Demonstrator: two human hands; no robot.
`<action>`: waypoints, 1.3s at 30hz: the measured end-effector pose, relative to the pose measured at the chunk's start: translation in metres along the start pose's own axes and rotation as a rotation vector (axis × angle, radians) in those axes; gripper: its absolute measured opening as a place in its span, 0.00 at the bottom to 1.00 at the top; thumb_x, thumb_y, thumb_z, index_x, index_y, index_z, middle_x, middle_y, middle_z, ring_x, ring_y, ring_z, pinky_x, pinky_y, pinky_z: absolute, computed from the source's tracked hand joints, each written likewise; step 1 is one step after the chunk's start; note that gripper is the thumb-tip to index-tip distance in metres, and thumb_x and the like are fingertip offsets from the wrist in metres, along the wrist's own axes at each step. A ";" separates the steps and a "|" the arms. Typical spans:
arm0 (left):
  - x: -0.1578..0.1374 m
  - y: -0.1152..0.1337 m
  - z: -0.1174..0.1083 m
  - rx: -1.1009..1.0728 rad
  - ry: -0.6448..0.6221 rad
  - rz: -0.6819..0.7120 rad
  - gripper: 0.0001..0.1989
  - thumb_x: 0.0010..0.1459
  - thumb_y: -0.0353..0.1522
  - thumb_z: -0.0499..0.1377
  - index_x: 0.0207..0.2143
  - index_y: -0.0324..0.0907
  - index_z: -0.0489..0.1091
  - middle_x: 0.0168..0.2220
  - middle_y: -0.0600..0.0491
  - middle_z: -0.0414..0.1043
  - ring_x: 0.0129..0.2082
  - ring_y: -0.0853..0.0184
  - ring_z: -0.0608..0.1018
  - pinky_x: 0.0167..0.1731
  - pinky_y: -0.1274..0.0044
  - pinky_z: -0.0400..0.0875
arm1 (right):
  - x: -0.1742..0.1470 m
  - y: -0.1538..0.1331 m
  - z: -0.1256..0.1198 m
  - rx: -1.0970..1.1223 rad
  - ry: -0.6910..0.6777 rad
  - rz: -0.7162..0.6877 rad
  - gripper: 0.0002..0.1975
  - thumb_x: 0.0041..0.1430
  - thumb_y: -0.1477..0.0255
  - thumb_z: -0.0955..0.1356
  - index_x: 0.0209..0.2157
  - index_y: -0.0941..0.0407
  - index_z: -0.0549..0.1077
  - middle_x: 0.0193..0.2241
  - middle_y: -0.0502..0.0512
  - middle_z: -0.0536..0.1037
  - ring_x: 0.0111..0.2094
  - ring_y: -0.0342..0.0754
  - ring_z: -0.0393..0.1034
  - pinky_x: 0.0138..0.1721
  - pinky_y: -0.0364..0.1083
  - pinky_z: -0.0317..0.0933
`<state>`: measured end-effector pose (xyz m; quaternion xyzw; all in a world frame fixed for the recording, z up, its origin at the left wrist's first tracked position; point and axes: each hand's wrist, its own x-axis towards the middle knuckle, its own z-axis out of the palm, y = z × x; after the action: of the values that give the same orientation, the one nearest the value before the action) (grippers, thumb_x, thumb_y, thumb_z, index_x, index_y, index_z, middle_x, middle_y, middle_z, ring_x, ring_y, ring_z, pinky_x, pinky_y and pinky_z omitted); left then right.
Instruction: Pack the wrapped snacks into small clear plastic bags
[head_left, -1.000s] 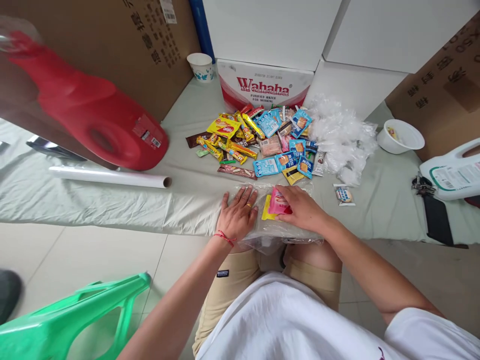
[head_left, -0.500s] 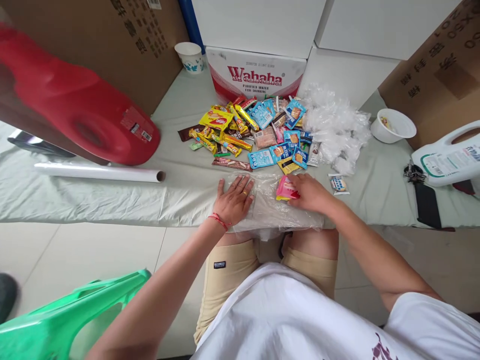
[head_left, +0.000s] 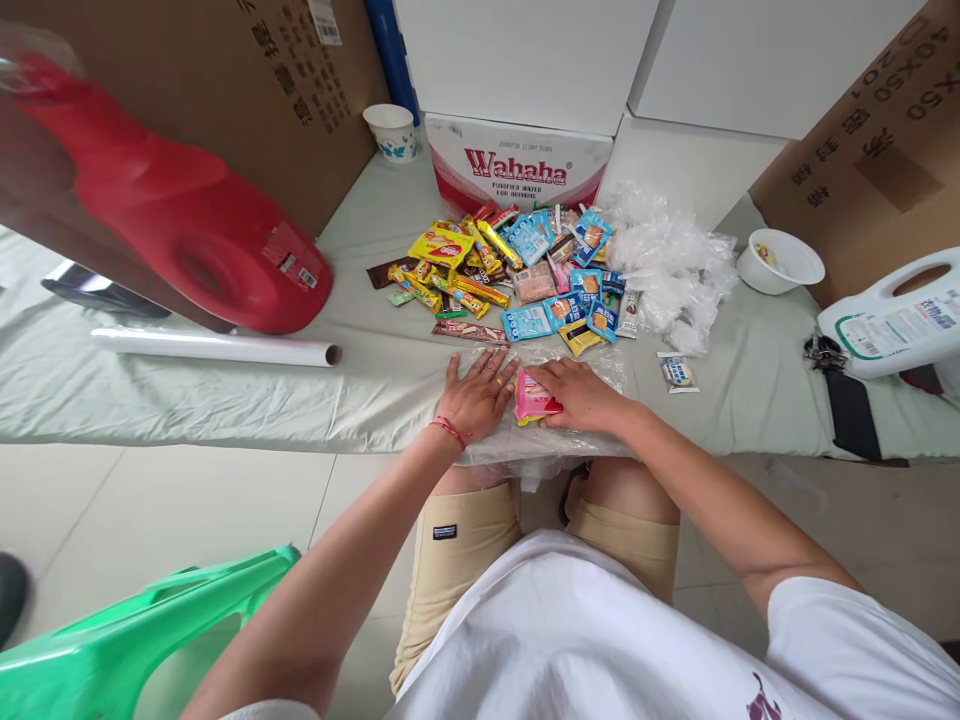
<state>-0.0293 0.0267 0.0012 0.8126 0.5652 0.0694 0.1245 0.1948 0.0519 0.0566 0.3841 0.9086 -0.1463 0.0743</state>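
Note:
My left hand [head_left: 477,396] lies flat with spread fingers on the left part of a clear plastic bag [head_left: 592,440] at the table's front edge. Over the bag, my right hand [head_left: 576,394] grips a pink and yellow snack packet [head_left: 534,398] from its right side. The packet's left end is close to my left fingertips; its right end is hidden under my fingers. Behind both hands lies a pile of wrapped snacks, with blue packets [head_left: 528,320] and yellow bars [head_left: 469,300]. A single small white and blue packet [head_left: 678,372] lies to the right.
Crumpled clear bags [head_left: 667,270] are heaped beside the snacks. A white bowl [head_left: 780,262] and a white jug [head_left: 892,320] stand on the right. On the left are a red jug [head_left: 202,240] and a white roll [head_left: 217,346]. A Wahaha carton [head_left: 517,165] closes off the back.
My right hand has moved left with the pink packet, bringing it close to my left hand. My left hand stays flat on the bag. The camera view has shifted slightly.

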 end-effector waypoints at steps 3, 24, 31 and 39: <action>-0.001 0.001 0.002 0.003 0.013 -0.002 0.28 0.73 0.40 0.40 0.73 0.54 0.53 0.76 0.50 0.47 0.75 0.53 0.54 0.69 0.40 0.37 | 0.000 0.000 0.004 -0.005 0.012 0.006 0.47 0.58 0.57 0.76 0.72 0.57 0.57 0.61 0.70 0.69 0.59 0.65 0.63 0.58 0.59 0.58; -0.133 -0.003 0.053 0.043 0.419 0.443 0.27 0.63 0.29 0.64 0.63 0.56 0.67 0.66 0.46 0.70 0.73 0.52 0.61 0.71 0.50 0.50 | -0.145 0.028 0.096 -0.075 0.576 -0.113 0.33 0.69 0.75 0.66 0.72 0.49 0.56 0.62 0.64 0.71 0.62 0.60 0.65 0.64 0.67 0.61; -0.111 -0.007 0.037 -0.193 0.469 0.379 0.14 0.65 0.23 0.56 0.48 0.45 0.73 0.57 0.45 0.78 0.63 0.59 0.75 0.67 0.58 0.63 | -0.138 0.046 0.099 0.159 0.608 -0.133 0.17 0.68 0.77 0.65 0.55 0.51 0.76 0.51 0.61 0.78 0.51 0.54 0.73 0.51 0.57 0.71; -0.084 -0.016 -0.022 -0.586 0.329 0.035 0.09 0.67 0.38 0.56 0.36 0.45 0.74 0.44 0.48 0.83 0.63 0.56 0.74 0.59 0.63 0.71 | -0.122 0.050 0.043 0.678 0.618 -0.014 0.09 0.67 0.64 0.70 0.41 0.51 0.82 0.46 0.58 0.78 0.46 0.49 0.75 0.49 0.49 0.69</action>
<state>-0.0789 -0.0435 0.0204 0.7297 0.5195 0.3615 0.2588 0.3164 -0.0117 0.0363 0.4063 0.7916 -0.3145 -0.3309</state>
